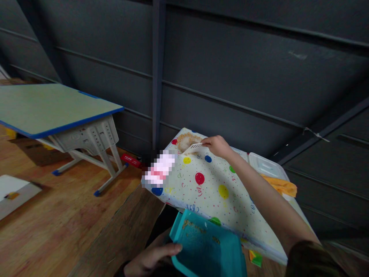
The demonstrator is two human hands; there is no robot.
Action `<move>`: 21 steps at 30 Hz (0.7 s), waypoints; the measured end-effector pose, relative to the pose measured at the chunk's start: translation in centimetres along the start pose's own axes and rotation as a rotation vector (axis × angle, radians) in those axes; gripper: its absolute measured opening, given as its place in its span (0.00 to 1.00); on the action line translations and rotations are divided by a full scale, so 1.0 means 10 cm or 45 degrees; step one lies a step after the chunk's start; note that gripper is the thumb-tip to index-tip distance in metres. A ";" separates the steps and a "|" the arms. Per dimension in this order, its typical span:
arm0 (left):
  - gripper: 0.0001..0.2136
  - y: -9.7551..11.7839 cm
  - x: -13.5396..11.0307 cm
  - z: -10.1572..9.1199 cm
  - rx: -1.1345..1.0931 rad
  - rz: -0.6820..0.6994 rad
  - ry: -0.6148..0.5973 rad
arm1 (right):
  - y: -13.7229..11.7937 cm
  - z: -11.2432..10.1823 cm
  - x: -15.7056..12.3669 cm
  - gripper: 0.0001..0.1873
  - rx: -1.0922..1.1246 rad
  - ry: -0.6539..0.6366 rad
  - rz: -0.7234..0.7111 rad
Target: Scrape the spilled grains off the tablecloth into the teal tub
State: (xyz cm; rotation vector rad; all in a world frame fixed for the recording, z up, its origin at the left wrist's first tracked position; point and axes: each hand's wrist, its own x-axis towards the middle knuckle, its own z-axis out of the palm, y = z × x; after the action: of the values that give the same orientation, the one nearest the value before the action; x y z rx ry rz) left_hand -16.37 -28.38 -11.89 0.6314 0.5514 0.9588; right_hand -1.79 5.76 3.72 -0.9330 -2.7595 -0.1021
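My right hand [216,146] reaches out over a table covered with a white balloon-print cloth [213,192]. Its fingers pinch a small white brush [193,146], whose head rests against a pile of brown crumbs [187,139] at the far corner. My left hand [154,257] grips the edge of a teal dustpan [206,246] held just below the table's near edge. A few brown crumbs lie in the pan.
A clear plastic lidded box [263,164] and an orange cloth [281,185] lie at the table's right side. A pixelated pink patch [160,169] sits at the left edge. A blue-edged desk [54,111] stands at left on wooden floor, with a dark wall behind.
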 end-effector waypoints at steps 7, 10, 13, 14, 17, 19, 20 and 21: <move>0.19 0.03 -0.02 0.02 -0.012 0.006 -0.014 | -0.06 0.03 0.06 0.16 0.011 0.078 0.021; 0.19 0.05 -0.02 0.04 -0.024 0.022 -0.009 | -0.03 0.10 0.06 0.16 0.043 0.065 0.030; 0.19 0.07 -0.02 0.04 -0.001 0.016 -0.001 | 0.04 0.16 0.00 0.15 0.095 0.090 0.049; 0.19 0.07 -0.02 0.04 0.010 0.011 0.009 | 0.06 0.17 -0.02 0.15 0.109 0.099 0.060; 0.19 0.08 -0.03 0.04 0.027 0.002 0.021 | 0.09 0.15 -0.11 0.14 0.133 0.110 0.078; 0.19 0.07 -0.04 0.03 0.022 -0.023 0.037 | 0.09 0.12 -0.15 0.15 0.139 0.104 0.061; 0.19 0.06 -0.04 0.03 0.014 -0.042 0.051 | 0.09 0.10 -0.17 0.15 0.142 0.097 0.044; 0.20 0.05 -0.04 0.03 0.006 -0.061 0.062 | 0.09 0.08 -0.18 0.16 0.144 0.092 0.024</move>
State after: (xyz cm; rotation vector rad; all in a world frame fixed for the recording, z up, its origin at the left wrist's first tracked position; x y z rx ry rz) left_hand -16.68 -28.61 -11.23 0.5977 0.6099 0.9297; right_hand -0.03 5.50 2.50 -0.9077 -2.6587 0.0226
